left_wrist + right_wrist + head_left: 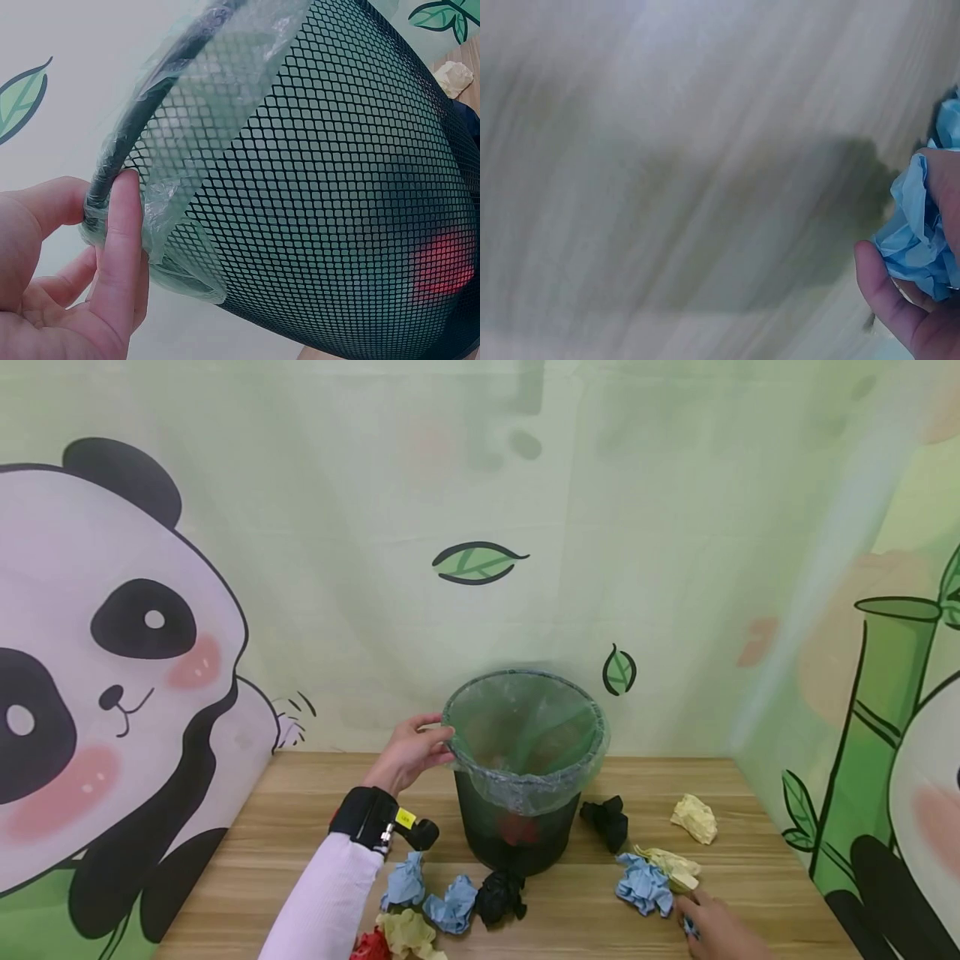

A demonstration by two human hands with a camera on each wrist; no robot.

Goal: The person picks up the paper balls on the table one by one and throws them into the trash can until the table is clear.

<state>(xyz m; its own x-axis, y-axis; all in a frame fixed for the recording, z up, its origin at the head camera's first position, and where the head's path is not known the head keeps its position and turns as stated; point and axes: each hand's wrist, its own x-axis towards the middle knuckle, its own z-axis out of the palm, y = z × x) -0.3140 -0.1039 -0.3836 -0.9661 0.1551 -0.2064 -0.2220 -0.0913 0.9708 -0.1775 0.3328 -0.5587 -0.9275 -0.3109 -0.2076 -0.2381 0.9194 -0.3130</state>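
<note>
A black mesh wastebasket stands upright on the wooden table, lined with a thin translucent green bag folded over its rim. My left hand pinches that rim at its left side, thumb and fingers on either side of the bag's fold. At the front right, my right hand grips a crumpled blue paper ball close over the table. Just beyond that hand lie another blue paper ball and a pale yellow one. Something red shows through the mesh inside the basket.
Left of and before the basket lie two blue paper balls, a black one, a yellow one and a red one. To its right are another black ball and a yellow ball. A panda-print curtain hangs behind.
</note>
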